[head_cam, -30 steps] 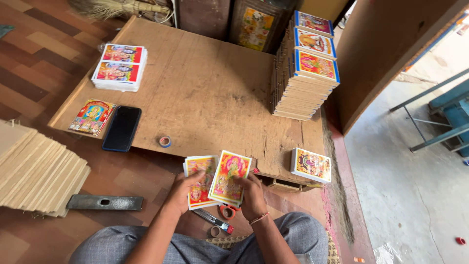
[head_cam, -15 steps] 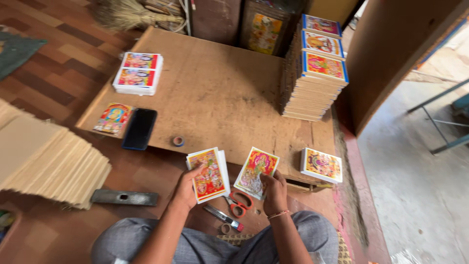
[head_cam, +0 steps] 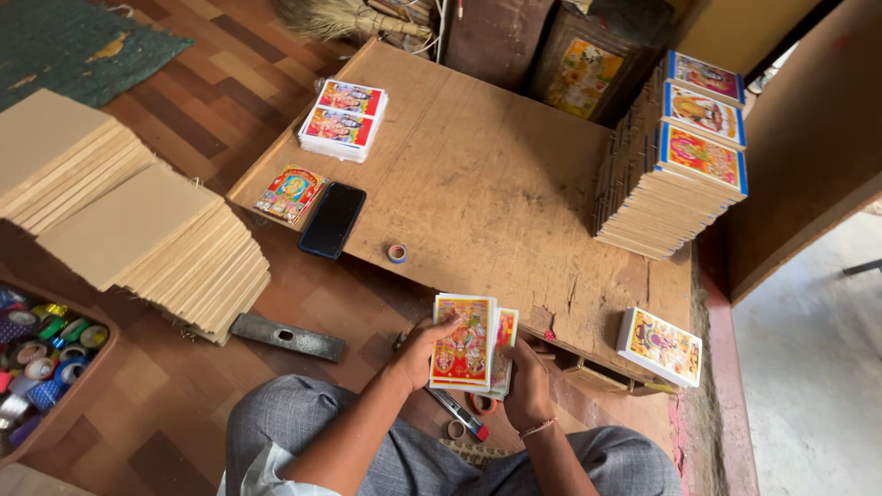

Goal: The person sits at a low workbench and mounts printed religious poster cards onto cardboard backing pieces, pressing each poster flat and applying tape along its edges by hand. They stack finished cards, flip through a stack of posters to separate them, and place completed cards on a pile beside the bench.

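Observation:
My left hand (head_cam: 415, 354) and my right hand (head_cam: 529, 384) together hold a stack of colourful picture cards (head_cam: 467, 341) over my lap, just in front of the low wooden board (head_cam: 478, 184). The left fingers wrap the stack's left edge; the right hand grips its lower right side, partly behind the cards. A second card peeks out on the right of the stack. Scissors (head_cam: 459, 415) lie on the floor below my hands.
On the board: card piles (head_cam: 344, 118), a single picture (head_cam: 290, 193), a black phone (head_cam: 333, 219), a tape roll (head_cam: 397, 253), tall stacks of mounted pictures (head_cam: 684, 174) and one mounted picture (head_cam: 661, 344). Plain boards (head_cam: 138, 230), a hammer head (head_cam: 287, 336) and a tape box (head_cam: 41, 363) sit left.
The two separate cards have come together into one stack between my hands. The camera view has shifted left, showing more of the floor and the plain boards.

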The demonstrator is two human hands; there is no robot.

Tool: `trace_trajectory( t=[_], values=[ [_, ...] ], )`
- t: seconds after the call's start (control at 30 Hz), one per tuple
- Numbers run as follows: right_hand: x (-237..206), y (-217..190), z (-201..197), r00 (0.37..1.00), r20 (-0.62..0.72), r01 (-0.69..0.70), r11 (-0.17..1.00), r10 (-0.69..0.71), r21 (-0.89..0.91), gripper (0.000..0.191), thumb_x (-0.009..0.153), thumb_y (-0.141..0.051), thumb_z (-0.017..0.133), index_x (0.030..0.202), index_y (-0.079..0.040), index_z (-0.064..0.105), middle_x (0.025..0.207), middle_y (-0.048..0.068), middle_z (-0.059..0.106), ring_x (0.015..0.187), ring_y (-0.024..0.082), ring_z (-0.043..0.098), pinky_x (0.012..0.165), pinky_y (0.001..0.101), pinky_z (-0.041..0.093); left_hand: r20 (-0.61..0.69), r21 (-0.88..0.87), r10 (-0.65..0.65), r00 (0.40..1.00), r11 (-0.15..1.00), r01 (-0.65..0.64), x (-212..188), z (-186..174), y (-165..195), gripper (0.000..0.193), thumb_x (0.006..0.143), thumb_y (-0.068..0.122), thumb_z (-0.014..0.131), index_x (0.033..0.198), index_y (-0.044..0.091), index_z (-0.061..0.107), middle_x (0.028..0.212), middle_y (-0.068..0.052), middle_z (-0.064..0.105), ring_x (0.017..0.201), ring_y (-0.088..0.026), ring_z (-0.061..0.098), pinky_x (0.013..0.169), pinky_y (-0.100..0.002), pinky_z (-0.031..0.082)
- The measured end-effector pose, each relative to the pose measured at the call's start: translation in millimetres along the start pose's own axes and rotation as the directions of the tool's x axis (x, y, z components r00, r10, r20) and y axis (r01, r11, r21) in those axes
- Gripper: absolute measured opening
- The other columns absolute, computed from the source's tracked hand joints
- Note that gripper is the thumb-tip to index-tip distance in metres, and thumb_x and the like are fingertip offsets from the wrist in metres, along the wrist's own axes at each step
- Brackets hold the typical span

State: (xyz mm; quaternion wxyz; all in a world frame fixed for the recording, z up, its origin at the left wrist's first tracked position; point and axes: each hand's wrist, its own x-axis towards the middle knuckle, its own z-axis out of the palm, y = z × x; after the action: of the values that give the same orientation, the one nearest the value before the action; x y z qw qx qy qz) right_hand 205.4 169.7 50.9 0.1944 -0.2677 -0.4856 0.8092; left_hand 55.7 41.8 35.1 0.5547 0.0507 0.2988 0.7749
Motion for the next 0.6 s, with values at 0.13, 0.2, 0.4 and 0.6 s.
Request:
trace_trajectory(
  t=[0.13,0.2,0.4,0.6],
  values=[
    [-4,-4,23,0.977,-0.008,-0.209,0.967,0.213,0.148,0.056,0.097,-0.05,0.044,0.124,-0.004,0.063,0.11,0.011,0.072,0.096,0.02,0.071,0.086,0.036,0.057,0.001,-0.011,-0.01,1.0,1.0,0.01,5,2,-10,0.03,0.096,0.02,0.066,0.12,0.001,0.064,0.104,-0.013,0.075,0.09,-0.023,0.076,0.081,-0.042,0.063],
    [-7,-5,28,0.982,0.018,-0.191,0.978,0.19,0.089,0.059,0.095,-0.053,0.047,0.126,-0.005,0.063,0.112,0.01,0.072,0.097,0.019,0.07,0.086,0.0348,0.057,-0.009,-0.008,0.029,1.0,1.0,-0.029,3,3,-17,0.03,0.094,0.019,0.066,0.12,0.004,0.065,0.103,-0.01,0.075,0.09,-0.021,0.075,0.08,-0.04,0.062],
    [-4,-1,30,0.983,-0.167,-0.122,0.949,0.075,-0.292,0.048,0.092,-0.036,0.07,0.12,0.002,0.063,0.102,0.013,0.071,0.089,0.018,0.068,0.079,0.0327,0.055,-0.116,0.016,0.158,0.981,0.987,-0.157,2,5,-17,0.03,0.092,0.012,0.067,0.118,-0.003,0.067,0.103,-0.014,0.075,0.09,-0.023,0.075,0.08,-0.04,0.063],
    [-19,-12,46,0.972,-0.019,-0.23,0.926,0.235,-0.299,0.039,0.085,-0.024,0.073,0.116,-0.003,0.061,0.079,0.009,0.068,0.05,0.014,0.054,0.039,0.0263,0.035,-0.193,0.014,0.229,0.954,0.973,-0.231,1,16,-12,0.019,0.089,0.014,0.065,0.107,0.009,0.065,0.095,-0.01,0.074,0.083,-0.02,0.072,0.071,-0.036,0.06]
  ],
)
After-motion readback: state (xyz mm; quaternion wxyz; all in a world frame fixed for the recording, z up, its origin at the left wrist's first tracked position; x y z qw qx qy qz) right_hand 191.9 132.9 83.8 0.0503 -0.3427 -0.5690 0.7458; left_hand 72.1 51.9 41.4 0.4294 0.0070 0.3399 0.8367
